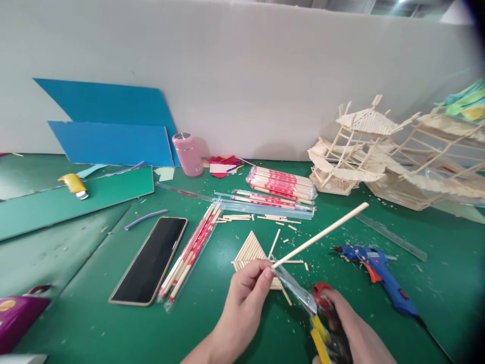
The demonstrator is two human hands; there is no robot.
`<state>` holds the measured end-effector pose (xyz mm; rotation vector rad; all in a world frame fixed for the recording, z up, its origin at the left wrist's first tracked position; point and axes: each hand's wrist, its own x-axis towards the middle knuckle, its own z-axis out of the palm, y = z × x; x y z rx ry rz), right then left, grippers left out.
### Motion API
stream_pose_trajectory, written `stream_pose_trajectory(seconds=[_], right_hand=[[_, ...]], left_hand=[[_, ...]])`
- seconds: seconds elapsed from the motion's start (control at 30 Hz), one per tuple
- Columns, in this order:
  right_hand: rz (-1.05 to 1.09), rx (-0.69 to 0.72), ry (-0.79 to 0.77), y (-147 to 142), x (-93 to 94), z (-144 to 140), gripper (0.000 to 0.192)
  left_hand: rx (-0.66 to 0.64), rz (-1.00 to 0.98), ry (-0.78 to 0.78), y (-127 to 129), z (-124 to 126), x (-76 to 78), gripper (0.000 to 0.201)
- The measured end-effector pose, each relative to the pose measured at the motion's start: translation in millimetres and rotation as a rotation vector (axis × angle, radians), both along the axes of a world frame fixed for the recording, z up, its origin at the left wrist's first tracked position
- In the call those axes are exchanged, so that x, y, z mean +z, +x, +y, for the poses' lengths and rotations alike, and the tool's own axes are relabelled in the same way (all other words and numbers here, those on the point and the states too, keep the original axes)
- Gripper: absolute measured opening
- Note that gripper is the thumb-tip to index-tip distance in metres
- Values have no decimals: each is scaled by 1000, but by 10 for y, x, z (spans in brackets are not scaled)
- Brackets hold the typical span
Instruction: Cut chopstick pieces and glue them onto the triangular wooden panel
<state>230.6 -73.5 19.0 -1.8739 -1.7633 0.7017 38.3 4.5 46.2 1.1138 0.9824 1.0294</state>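
Above the green table [113, 333], the left hand [244, 298] pinches the near end of a wooden stick [320, 235] between thumb and forefinger. The right hand [354, 323] curls closed around the shears [297, 289], whose blades reach the stick just beside that pinch. Below lies a stick panel [250, 247], partly hidden by the left hand.

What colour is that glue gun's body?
Mostly blue; the glue gun shows best in the head view.
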Motion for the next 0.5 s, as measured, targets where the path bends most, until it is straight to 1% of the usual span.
stream_pose_trajectory(seconds=[0.07,0.13,0.23,0.37,0.5], right_hand=[[-6,54,30,17,1,11,65],[-21,70,43,28,-4,13,64],[-34,45,59,22,-41,-5,63],[19,-11,99,-33,-115,-48,59],[96,-57,75,-96,-141,-75,58]], left_hand=[[-22,15,30,6,-4,30,25],[-43,27,42,10,-7,54,27],[-72,51,81,7,-6,67,27],[-108,94,141,-9,1,60,27],[-126,127,193,-28,-3,74,26]])
